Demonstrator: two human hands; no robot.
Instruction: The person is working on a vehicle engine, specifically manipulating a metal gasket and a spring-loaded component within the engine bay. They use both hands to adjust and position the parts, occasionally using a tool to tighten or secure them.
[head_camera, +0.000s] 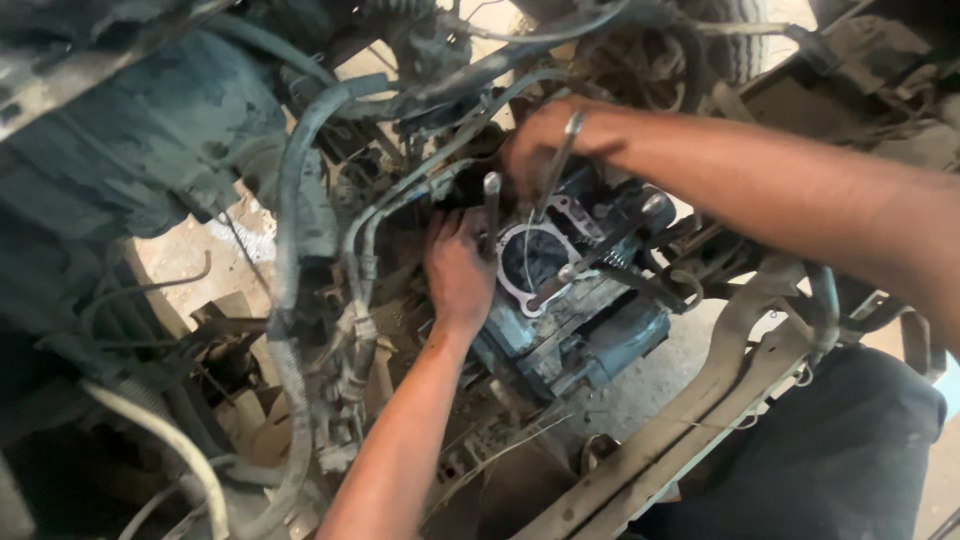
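Note:
A grimy engine block sits in the middle of a vehicle frame, its open round cylinder bore ringed by a pale gasket and long studs. My left hand comes up from below and presses against the block's left side, next to one stud. My right hand reaches in from the right above the bore, fingers curled around the engine's upper part behind a slanted metal rod. Whether it grips that rod is unclear.
Grey hoses and cables hang on the left over a dusty floor. A rusty frame rail runs diagonally at lower right. My dark trouser leg is at the bottom right. A wheel shows at the top.

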